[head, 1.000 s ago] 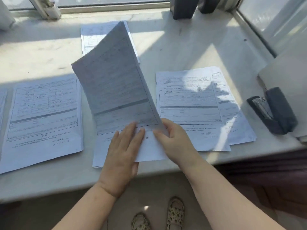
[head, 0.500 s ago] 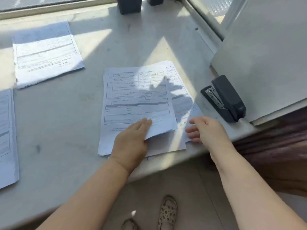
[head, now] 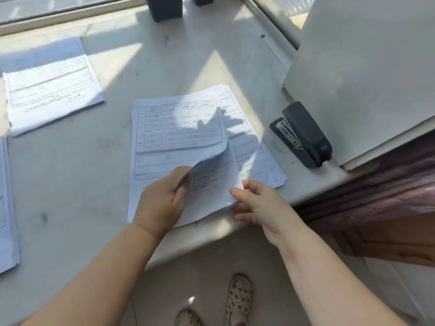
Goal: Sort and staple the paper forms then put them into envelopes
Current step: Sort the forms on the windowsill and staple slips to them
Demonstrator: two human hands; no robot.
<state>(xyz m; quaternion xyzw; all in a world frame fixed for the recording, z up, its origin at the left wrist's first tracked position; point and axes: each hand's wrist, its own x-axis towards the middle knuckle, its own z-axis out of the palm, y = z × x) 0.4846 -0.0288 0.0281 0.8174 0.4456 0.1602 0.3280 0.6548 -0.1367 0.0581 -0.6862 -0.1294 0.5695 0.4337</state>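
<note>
While left hand (head: pixel 162 203) pinches top form's (head: pixel 179 128) corner, right hand (head: pixel 259 203) hovers relaxed nr stack.

The printed forms (head: pixel 179 135) carry tables and handwriting too blurred to read; a small mark on the stapler (head: pixel 303 135) is unreadable too.

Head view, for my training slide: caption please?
Left hand lifts the top form's corner while right hand steadies the stack beside the stapler.
</note>
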